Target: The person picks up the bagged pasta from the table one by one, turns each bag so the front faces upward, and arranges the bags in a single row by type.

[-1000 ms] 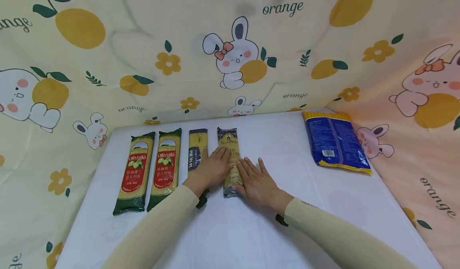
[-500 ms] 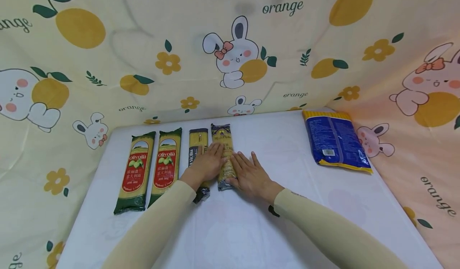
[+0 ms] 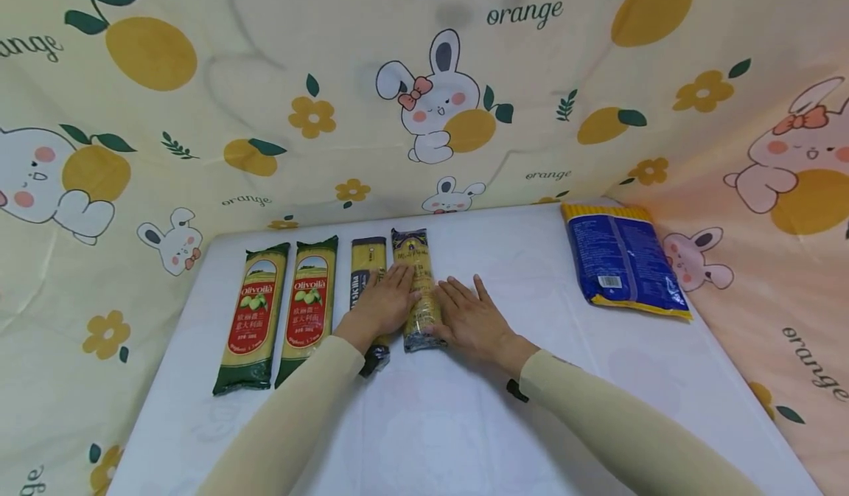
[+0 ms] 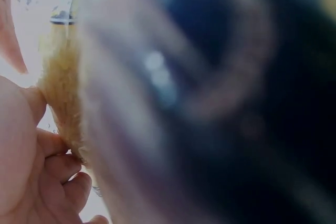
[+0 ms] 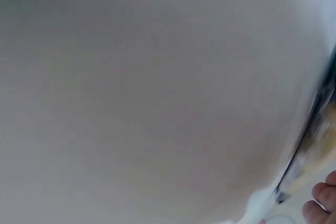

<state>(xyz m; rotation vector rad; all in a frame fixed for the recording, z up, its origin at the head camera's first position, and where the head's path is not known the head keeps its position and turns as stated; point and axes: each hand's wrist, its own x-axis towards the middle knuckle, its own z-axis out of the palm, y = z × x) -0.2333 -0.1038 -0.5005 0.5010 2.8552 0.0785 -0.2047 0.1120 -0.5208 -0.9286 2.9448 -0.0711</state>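
Note:
A gold pasta pack with a dark purple top (image 3: 427,312) lies upright on the white table. My left hand (image 3: 385,303) rests with extended fingers on its left side and overlaps the navy-labelled La Sicilia spaghetti pack (image 3: 368,254), partly hidden beneath hand and wrist. On the other side my right hand (image 3: 474,323) lies flat, thumb at the gold pack's lower right edge. In the left wrist view, fingers of my left hand (image 4: 31,156) touch the pasta pack (image 4: 60,66); a dark blur fills the rest. The right wrist view is mostly blurred, with the pack (image 5: 317,145) at its edge.
Two green-and-red Olivoilà spaghetti packs (image 3: 250,312) (image 3: 309,297) lie side by side on the left. A large blue-and-yellow bag (image 3: 623,260) lies at the back right. A printed cloth (image 3: 318,54) rises behind the white table (image 3: 438,430).
The gold pack has slid left and slightly away, closer to the La Sicilia pack. Both hands moved with it; in the last half second my right hand has shifted slightly right.

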